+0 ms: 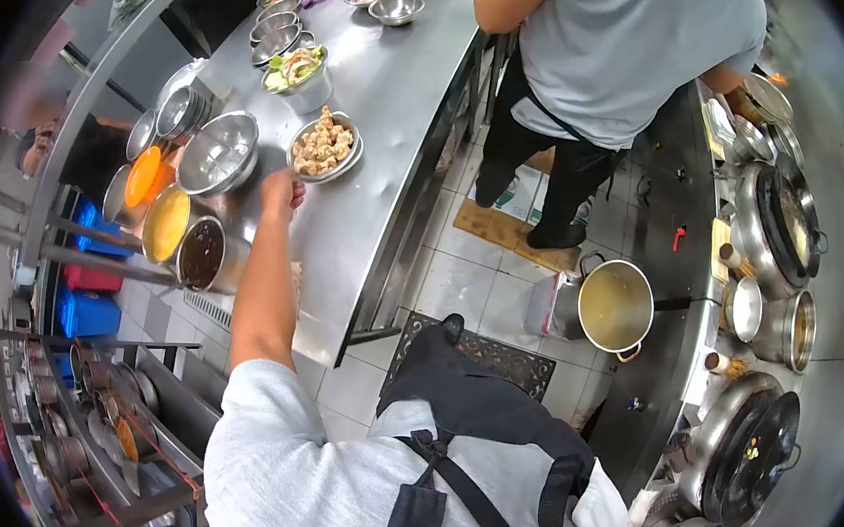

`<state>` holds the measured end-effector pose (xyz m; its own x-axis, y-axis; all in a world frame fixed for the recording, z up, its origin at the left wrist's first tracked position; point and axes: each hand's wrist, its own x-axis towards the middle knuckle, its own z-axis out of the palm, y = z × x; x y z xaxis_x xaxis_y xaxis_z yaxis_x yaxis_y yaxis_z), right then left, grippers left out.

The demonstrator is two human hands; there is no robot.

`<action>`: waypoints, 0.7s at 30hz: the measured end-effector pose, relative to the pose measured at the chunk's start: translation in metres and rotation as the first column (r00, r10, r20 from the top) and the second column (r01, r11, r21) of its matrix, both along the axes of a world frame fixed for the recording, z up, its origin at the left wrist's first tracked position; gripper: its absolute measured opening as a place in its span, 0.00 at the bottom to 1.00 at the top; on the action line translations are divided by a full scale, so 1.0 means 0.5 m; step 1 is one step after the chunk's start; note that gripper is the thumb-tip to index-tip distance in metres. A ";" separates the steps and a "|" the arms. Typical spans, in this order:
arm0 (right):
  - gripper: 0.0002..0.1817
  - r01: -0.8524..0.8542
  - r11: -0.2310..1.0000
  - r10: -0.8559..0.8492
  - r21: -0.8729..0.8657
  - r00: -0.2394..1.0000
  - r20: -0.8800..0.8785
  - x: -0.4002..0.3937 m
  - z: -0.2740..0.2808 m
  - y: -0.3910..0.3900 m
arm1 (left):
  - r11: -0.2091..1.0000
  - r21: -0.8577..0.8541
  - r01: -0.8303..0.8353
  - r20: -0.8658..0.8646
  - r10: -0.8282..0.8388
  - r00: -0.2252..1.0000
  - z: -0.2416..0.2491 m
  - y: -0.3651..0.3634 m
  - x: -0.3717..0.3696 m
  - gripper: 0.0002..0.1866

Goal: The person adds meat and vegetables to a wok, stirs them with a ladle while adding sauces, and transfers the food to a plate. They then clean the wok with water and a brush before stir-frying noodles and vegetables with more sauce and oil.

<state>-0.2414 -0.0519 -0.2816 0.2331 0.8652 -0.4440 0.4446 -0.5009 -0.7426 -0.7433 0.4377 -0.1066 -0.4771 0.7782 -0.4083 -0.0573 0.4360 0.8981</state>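
Left hand (282, 190), arm at full stretch over the steel table (383, 106), rests loosely curled and gripping nothing against the rim of the bowl (324, 148) of fried pieces, beside an empty bowl (219, 153); right hand is out of view.

The bench (378, 107) is showing brushed steel, smooth and dully gleaming. The left hand (280, 191) is resting beside a shiny metal bowl (326, 161) of rough, crumbed pieces, with a polished empty steel bowl (219, 153) nearby. Glossy sauces are sitting in metal tubs (184, 239). The floor tiles (464, 280) are looking matt and pale, a black mat (490, 353) is lying rough-textured, and the steel pot (614, 305) is glinting. The apron straps (461, 481) are looking like matt dark cloth.
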 end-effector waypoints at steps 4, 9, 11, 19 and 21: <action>0.12 0.049 0.998 -0.049 -0.036 0.999 -0.005 -0.006 -0.010 0.025 | 0.985 -0.129 0.113 -0.019 -0.116 0.993 0.012 0.057 -0.047 0.10; 0.12 0.096 0.992 -0.099 -0.087 0.995 -0.031 -0.025 -0.008 0.016 | 0.995 -0.070 0.070 -0.062 -0.075 0.995 0.023 0.061 -0.031 0.08; 0.12 0.109 0.989 -0.113 -0.098 0.993 -0.037 -0.029 -0.008 0.015 | 0.990 0.123 0.068 0.036 -0.073 0.997 0.019 0.057 -0.034 0.08; 0.12 0.313 0.943 -0.318 -0.109 0.947 -0.032 -0.011 -0.249 -0.151 | 0.932 0.345 0.109 0.136 -0.164 0.977 0.064 -0.012 0.070 0.01; 0.11 0.538 0.811 -0.571 -0.228 0.814 -0.108 -0.054 -0.225 -0.140 | 0.907 0.386 0.168 0.201 -0.261 0.944 0.074 -0.023 0.130 0.01</action>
<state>-0.2684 -0.1221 -0.3940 0.5590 0.5119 -0.6523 -0.0693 -0.7551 -0.6519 -0.6784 0.4262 -0.0698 -0.2040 0.9653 -0.1631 -0.2348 0.1135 0.9654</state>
